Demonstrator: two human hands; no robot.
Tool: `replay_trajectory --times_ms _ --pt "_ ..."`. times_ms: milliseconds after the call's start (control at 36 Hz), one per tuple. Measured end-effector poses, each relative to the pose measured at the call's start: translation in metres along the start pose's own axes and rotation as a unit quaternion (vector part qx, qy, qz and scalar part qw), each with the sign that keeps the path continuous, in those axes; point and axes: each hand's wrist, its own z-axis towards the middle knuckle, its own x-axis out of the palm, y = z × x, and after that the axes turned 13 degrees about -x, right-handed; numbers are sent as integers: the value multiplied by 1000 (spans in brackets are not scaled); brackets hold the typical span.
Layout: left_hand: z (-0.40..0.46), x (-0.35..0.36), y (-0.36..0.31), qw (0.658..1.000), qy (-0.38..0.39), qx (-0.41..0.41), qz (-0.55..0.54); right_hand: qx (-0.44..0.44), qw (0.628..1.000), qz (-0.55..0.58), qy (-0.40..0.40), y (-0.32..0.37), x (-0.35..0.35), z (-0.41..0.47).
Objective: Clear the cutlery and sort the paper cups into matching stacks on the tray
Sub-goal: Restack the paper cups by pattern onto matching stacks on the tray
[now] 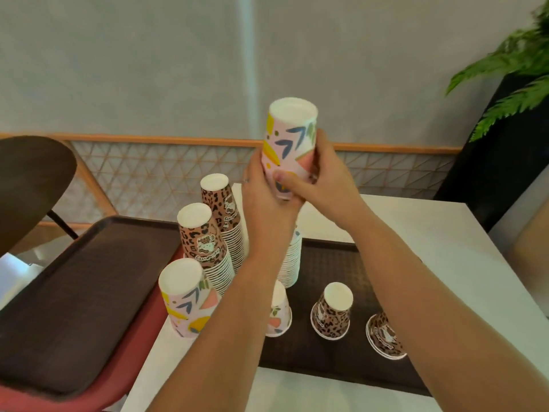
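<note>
Both hands grip an upside-down pink patterned cup at the top of a tall stack on the dark tray. My left hand wraps its left side; my right hand holds the right side, thumb across the front. Two tall leopard-print stacks and a pink patterned stack stand at the tray's left. A single pink cup and two leopard cups sit upside down on the tray. No cutlery is visible.
A second dark tray lies on a red chair seat to the left. The white table extends right. A dark round chair back is at far left; a plant in a black planter stands at far right.
</note>
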Motion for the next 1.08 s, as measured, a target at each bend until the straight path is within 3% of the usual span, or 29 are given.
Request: replay_trajectory --times_ms 444,722,917,1083 --pt "6 24 86 986 60 -116 107 117 991 -27 56 -95 21 -40" --pt "-12 22 94 982 68 -133 117 103 992 -54 53 -100 25 -50" --pt "-111 -13 93 989 16 -39 141 53 990 -103 -85 -59 23 -94" --pt "-165 -72 133 984 -56 -13 167 6 992 -95 -79 -31 47 -128"
